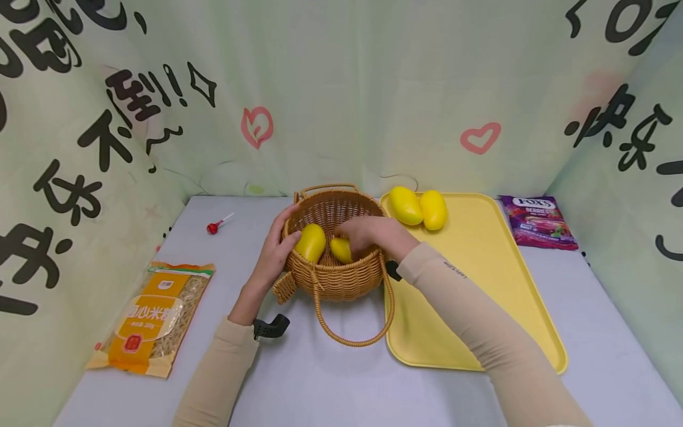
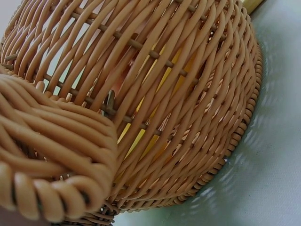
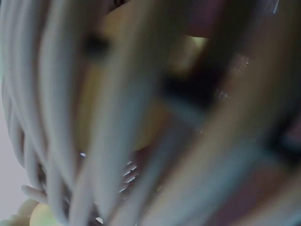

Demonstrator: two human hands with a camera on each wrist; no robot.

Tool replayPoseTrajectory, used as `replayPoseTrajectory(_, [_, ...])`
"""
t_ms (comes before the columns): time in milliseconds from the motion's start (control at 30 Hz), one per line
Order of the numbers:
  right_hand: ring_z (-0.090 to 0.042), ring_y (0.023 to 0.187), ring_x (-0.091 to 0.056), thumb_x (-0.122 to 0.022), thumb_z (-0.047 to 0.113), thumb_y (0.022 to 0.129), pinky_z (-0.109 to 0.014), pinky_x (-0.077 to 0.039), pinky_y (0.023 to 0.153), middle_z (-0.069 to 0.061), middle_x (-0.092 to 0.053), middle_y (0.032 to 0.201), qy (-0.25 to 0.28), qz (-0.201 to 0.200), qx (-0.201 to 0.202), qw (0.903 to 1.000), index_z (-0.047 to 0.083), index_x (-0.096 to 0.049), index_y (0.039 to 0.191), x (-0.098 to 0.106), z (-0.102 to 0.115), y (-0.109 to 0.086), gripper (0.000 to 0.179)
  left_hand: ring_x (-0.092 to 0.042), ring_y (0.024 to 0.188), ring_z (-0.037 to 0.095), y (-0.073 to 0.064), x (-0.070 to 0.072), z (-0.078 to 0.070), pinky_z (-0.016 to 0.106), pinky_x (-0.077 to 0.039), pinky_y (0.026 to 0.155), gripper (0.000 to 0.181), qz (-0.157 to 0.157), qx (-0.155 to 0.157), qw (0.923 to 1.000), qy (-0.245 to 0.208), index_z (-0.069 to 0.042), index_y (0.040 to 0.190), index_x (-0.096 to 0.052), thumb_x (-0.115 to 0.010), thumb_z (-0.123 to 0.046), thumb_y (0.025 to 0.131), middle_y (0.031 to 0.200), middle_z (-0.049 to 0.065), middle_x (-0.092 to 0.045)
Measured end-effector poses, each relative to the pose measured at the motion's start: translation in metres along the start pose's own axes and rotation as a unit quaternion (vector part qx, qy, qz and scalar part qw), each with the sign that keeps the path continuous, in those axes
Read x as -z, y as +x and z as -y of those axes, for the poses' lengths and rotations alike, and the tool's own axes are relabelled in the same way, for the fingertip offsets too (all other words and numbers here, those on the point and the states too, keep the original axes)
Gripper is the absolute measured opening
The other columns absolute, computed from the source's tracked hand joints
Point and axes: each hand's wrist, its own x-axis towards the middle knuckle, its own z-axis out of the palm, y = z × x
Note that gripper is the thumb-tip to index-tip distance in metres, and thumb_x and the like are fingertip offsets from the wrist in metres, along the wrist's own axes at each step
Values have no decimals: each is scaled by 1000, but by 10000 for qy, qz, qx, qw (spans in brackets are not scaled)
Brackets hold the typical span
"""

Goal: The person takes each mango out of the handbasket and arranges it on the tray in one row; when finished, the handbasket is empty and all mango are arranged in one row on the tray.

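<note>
A brown wicker basket (image 1: 341, 287) stands near the middle of the table, its looped handle hanging down at the front. My left hand (image 1: 273, 254) grips the basket's left rim. Inside, one yellow mango (image 1: 312, 243) leans against the left wall. Reaching in over the right side, my right hand (image 1: 368, 230) holds a second mango (image 1: 341, 249), partly hidden by the fingers and the front rim. Through the weave, the left wrist view shows yellow patches of mango (image 2: 141, 141). Blurred basket strands (image 3: 122, 108) fill most of the right wrist view.
Two more mangoes (image 1: 405, 206) lie at the back left of a yellow tray (image 1: 453, 320) on the right. A purple candy bag (image 1: 539, 222) is beyond it. To the left are a red lollipop (image 1: 214, 227) and an orange-labelled noodle bag (image 1: 155, 320). Curtains (image 1: 368, 89) enclose the table.
</note>
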Motion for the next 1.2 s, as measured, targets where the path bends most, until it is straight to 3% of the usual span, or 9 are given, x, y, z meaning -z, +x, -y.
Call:
replayPoseTrajectory(267, [-22,111,-52,-72,17,83,-40,-43,99,-3,-59,134,208,-654,582,9959,18,-52,143,1,-3,-3,63,-24,151,34,0,1,1,55,-26,120,59,19,48,10000,-19,-9,155,-30,-47,-15,99,164,11,-22])
replayPoseTrajectory(500, [-25,127,-51,-72,17,82,-44,-42,106,-8,-53,145,315,-1156,760,9899,16,-47,148,6,-2,-16,71,-24,151,35,0,1,0,57,-27,119,59,43,56,10000,0,-9,156,-30,-47,-14,100,164,11,-23])
replayPoseTrajectory(733, [-25,116,-53,-73,11,78,-40,-45,95,-9,-52,143,720,-1584,852,9811,15,-44,150,15,-7,-32,77,-23,152,31,0,1,-1,56,-25,120,58,40,54,9999,159,-10,156,-30,-47,-17,101,164,10,-24])
replayPoseTrajectory(1000, [-23,118,-51,-74,12,78,-41,-46,97,-5,-47,150,1616,-2087,962,9597,19,-40,152,28,-17,-47,82,-25,151,35,0,-1,-1,58,-26,119,59,-5,54,9999,128,-9,155,-30,-47,-13,99,164,12,-24])
replayPoseTrajectory(1200, [-23,116,-51,-74,8,78,-42,-47,96,-2,-48,146,2413,-2589,869,9312,25,-41,151,34,-26,-58,82,-26,150,36,-1,-1,-1,57,-27,119,59,-25,28,9999,118,-7,155,-30,-46,-13,99,163,12,-24])
